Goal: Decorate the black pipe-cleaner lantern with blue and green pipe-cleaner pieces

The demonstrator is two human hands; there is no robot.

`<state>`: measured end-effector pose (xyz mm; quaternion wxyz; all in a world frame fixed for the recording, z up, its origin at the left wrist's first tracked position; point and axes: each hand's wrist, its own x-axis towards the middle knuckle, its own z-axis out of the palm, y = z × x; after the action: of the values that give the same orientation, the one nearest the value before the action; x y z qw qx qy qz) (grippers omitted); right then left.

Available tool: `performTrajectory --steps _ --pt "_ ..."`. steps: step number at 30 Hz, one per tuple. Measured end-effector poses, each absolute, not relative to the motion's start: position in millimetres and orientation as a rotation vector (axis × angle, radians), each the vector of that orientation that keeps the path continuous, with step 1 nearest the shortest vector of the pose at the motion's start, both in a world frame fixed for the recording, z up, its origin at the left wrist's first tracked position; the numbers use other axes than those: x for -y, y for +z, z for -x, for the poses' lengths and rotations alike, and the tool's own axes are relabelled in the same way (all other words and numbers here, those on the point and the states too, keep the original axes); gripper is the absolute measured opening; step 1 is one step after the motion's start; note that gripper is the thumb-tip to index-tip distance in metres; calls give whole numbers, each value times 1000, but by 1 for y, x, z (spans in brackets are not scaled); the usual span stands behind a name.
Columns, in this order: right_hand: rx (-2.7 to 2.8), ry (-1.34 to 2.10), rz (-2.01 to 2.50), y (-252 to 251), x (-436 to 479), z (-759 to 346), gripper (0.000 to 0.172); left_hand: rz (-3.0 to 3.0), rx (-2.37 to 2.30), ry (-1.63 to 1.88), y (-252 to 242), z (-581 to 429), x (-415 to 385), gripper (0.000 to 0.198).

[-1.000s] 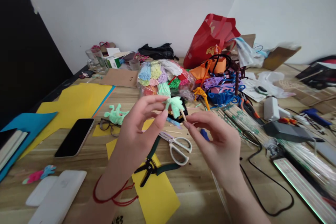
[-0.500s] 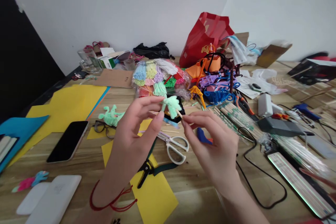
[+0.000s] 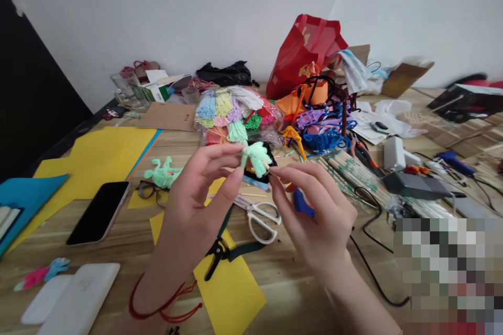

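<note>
My left hand (image 3: 198, 204) pinches a mint-green fuzzy pipe-cleaner piece (image 3: 257, 158) between thumb and fingers, held up above the table. The piece has several rounded lobes. My right hand (image 3: 314, 214) is closed on a thin wooden stick (image 3: 267, 166), whose pale tip touches the lobes from the right. Most of the stick is hidden by my fingers. Beneath my hands lie white-handled scissors (image 3: 262, 222) and dark-handled pruning shears (image 3: 220, 251), partly over yellow paper (image 3: 233, 293). Another mint-green pipe-cleaner figure (image 3: 162, 171) lies left of my left hand, close to a pair of glasses (image 3: 149, 191).
A phone (image 3: 98, 212) and yellow sheets (image 3: 106, 159) lie left. Behind are bagged pipe cleaners (image 3: 223, 110), a red bag (image 3: 304, 52) and orange, purple and blue pieces (image 3: 314, 120). To the right are bundled sticks (image 3: 349, 172), pliers (image 3: 363, 154) and a black cable (image 3: 373, 272).
My right hand has shifted slightly left, and less of the stick shows between its fingertips and the green piece. My left hand keeps its hold. The whole view has shifted slightly.
</note>
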<state>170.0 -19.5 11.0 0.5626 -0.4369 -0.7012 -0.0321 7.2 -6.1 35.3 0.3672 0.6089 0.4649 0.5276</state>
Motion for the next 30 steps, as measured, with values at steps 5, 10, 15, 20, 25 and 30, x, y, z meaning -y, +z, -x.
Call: performTrajectory --steps 5,10,15,20,25,30 --pt "1646 -194 1012 7 19 -168 30 -1559 -1194 1366 37 -9 6 24" --pt "1646 -244 966 6 16 -168 30 -1581 -1165 1407 37 -9 5 21" --pt "1650 -248 964 6 17 -169 30 -1545 -1102 1411 37 -10 4 19" --pt "1622 -287 949 7 18 -167 30 -1411 -999 1404 32 -10 0 17" --pt "1610 -299 935 6 20 -166 33 -1295 -942 1385 28 -8 -3 16" --pt "1625 -306 943 6 20 -167 31 -1292 -942 1399 28 -8 -2 16"
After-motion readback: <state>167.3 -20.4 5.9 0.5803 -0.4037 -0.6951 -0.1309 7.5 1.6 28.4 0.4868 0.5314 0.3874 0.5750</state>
